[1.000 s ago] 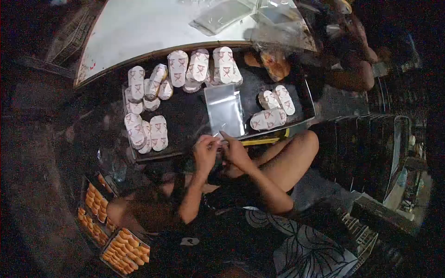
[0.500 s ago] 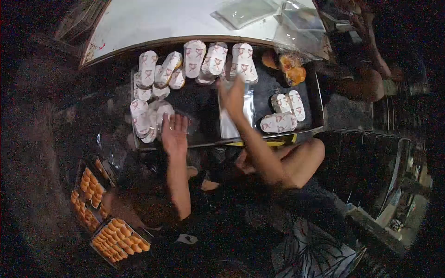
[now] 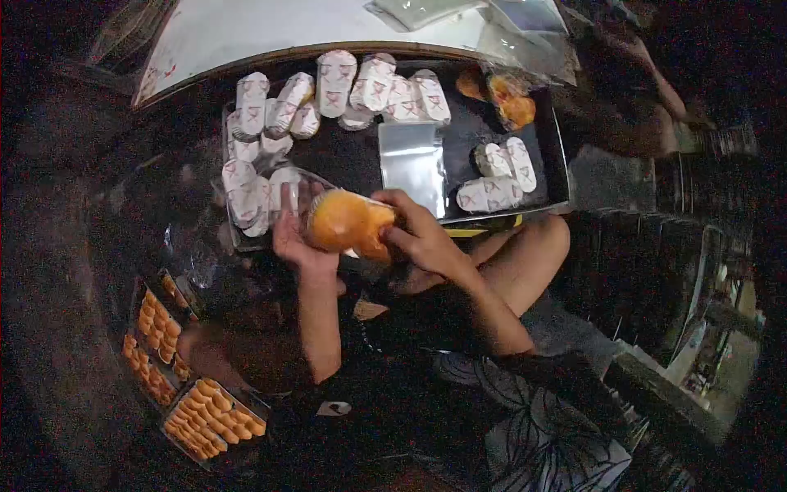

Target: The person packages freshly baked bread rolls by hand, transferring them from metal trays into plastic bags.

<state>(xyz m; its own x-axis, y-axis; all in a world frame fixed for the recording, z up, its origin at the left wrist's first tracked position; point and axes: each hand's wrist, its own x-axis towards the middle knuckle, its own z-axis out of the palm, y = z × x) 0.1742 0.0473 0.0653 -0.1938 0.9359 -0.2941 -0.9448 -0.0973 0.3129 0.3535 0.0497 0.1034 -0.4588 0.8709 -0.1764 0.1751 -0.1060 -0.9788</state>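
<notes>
An orange-brown bread bun (image 3: 343, 223) with a pale pleated paper edge is gripped by my right hand (image 3: 418, 238), thumb on top and fingers behind. Beside it, my left hand (image 3: 305, 246) is open, palm up with fingers stretched, and the bun's left end overlaps the palm. Clear plastic shows around the left fingertips. Behind my hands, a dark tray (image 3: 340, 160) carries several buns in printed white paper (image 3: 238, 176), lying print side up. A stack of clear plastic bags (image 3: 411, 160) lies flat in the tray's middle.
Unwrapped buns (image 3: 512, 107) sit at the tray's back right, near three paper-backed ones (image 3: 489, 195). Beyond the tray is a white tabletop (image 3: 270, 37) with plastic packets (image 3: 426, 11). Trays of small buns (image 3: 215, 418) stand at lower left. Another person's arm (image 3: 652, 74) shows at upper right.
My right hand has come back from the far row toward me with a bun, turned brown side up. My left hand stays open, now beside the bun. The view has shifted slightly.
</notes>
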